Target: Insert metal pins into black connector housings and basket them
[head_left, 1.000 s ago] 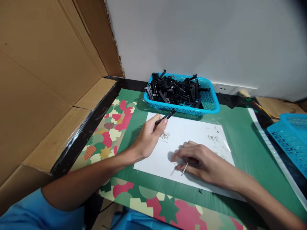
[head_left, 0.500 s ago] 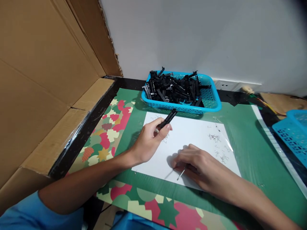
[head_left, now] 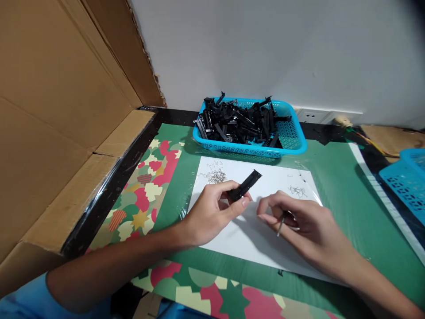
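Between the thumb and fingers of my left hand (head_left: 212, 212) is a long black plastic part (head_left: 246, 184), tilted up to the right over the white sheet (head_left: 229, 239). My right hand (head_left: 299, 221) is closed just right of it, wrapped round a thin metal tool (head_left: 280, 224) whose end sticks out below the fingers. Thumb and forefinger of that hand are pinched; anything between their tips is too small to make out. Small thin wire pieces (head_left: 216, 176) lie piled at the sheet's upper left, and a smaller pile (head_left: 298, 191) lies at its right.
Behind the sheet stands a blue basket (head_left: 255, 151) heaped with black plastic parts (head_left: 244, 122). Another blue basket (head_left: 407, 177) is at the right edge. Cardboard (head_left: 66, 195) walls the left side. A socket strip (head_left: 312, 116) and wires run along the back wall.
The black part has moved right and nearer and turned its broad face up. My right hand has risen off the sheet and shifted right, its palm turned more into view.
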`<move>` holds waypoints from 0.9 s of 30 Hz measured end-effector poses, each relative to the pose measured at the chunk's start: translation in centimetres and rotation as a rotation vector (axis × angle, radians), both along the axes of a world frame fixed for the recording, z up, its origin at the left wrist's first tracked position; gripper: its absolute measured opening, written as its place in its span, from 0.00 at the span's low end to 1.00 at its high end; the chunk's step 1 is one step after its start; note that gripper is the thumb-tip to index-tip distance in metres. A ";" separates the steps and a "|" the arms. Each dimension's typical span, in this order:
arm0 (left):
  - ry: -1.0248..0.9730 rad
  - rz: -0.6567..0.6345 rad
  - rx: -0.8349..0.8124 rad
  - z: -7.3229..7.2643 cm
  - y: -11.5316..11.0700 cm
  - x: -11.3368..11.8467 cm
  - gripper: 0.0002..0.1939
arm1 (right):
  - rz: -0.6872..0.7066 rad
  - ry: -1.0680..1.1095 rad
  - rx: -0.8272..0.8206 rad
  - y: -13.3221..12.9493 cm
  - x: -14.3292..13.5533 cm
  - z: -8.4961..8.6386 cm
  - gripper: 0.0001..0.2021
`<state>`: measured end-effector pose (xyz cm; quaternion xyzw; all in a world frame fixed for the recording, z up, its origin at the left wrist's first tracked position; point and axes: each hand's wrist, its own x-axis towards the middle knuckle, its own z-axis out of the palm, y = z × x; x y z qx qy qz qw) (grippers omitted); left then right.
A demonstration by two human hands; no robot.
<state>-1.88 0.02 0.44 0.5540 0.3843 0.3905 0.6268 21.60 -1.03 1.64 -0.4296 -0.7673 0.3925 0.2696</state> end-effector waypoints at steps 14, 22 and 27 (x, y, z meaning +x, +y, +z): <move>-0.006 -0.052 -0.004 -0.3 -0.7 0.5 0.10 | -0.265 0.195 0.045 -0.8 -1.4 -0.9 0.03; 0.018 -0.080 -0.015 -0.5 -0.8 0.3 0.11 | -0.241 0.210 0.063 -0.8 -2.3 -0.5 0.02; -0.088 -0.078 -0.047 -0.4 -0.4 0.1 0.10 | -0.227 0.183 0.133 -0.8 -2.5 -0.4 0.05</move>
